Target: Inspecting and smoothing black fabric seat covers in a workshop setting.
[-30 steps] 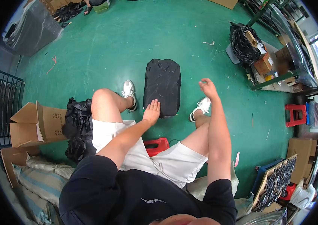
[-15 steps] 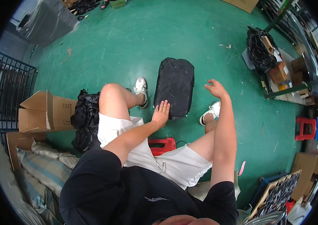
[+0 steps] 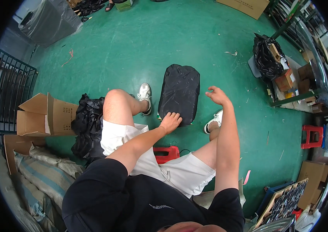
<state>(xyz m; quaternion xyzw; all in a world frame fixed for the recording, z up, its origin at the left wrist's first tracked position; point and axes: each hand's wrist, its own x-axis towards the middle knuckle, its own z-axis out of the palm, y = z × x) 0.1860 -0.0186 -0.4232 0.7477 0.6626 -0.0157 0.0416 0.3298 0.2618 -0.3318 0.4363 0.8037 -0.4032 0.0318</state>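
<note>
Plastic (image 3: 177,79), black and creased, covered the bundle (image 3: 180,98), which lay on the green floor (image 3: 113,54) near the centre of the frame, between two white shoes (image 3: 144,92). I judged its skin soft, slick and easily torn, though the squarish form suggested something firmer inside; its weight I couldn't tell from where I stood. Both hands under the long sides seemed the surest hold, since pinched plastic might slip or rip. The left hand (image 3: 171,122) rested at its lower edge, fingers bent and slightly apart, tips on top; the thumb was hidden, so I couldn't tell if it gripped. The right hand (image 3: 218,96) hung right of the bundle, fingers loosely curled, nothing visible in them.
</note>
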